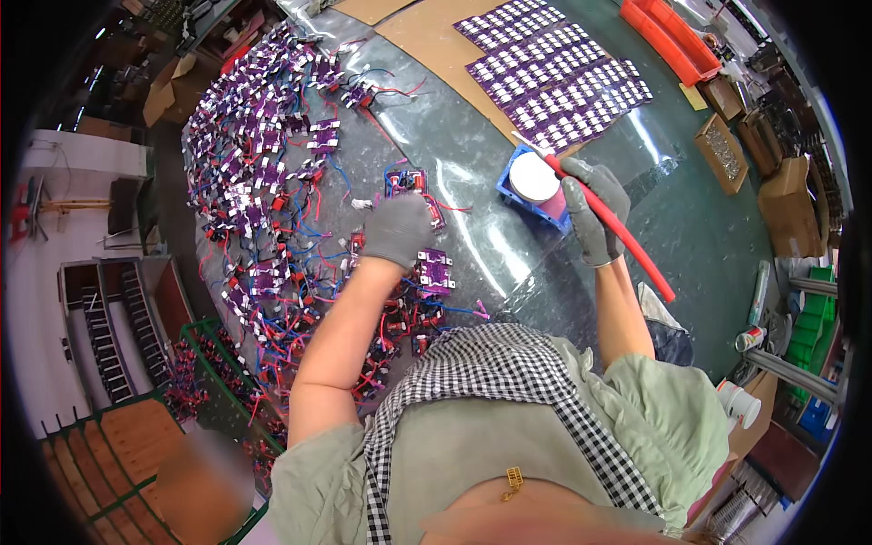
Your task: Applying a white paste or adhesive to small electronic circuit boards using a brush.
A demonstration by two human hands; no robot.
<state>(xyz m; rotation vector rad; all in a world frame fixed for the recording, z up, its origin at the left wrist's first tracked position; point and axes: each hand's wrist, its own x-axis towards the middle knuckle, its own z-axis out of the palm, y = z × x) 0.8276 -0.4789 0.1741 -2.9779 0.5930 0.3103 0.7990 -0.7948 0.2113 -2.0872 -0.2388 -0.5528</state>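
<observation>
My left hand (400, 232), in a grey glove, is closed at a purple circuit board (406, 184) with red parts and wires; its fingertips are mostly hidden. In my right hand (595, 213), also gloved in grey, is a long red-handled tool (636, 254) with a pale, thin tip, its kind not clear. The tip reaches over the edge of a blue square container (556, 220), in which sits a round white lid or disc (534, 177). Another purple board (435, 272) lies just below my left hand.
A big heap of wired purple boards (263, 173) covers the table's left side. Rows of purple boards (559, 73) lie on brown cardboard (422, 45) at the back. A red bin (670, 41) and cardboard boxes (790, 213) line the right edge. A dark cloth (668, 341) lies near my right forearm.
</observation>
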